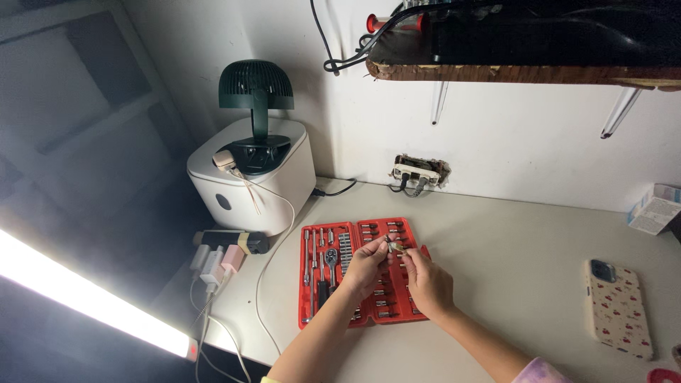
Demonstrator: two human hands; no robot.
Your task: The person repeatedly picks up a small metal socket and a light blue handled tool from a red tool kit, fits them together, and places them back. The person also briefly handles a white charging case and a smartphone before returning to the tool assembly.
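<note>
Both hands met over the open red socket case [358, 273] near the desk's front edge, left hand [365, 268] and right hand [428, 284] pinched together on one small metal bit [392, 246], probably so it wouldn't drop.

left hand [365, 268]: bare forearm, yellow cuff edge | right hand [428, 284]: bare forearm, pink-lilac sleeve edge

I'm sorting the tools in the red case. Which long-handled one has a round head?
The ratchet handle in the red case, just left of the left hand. Its neighbours are plain straight bars without a round head.
</note>
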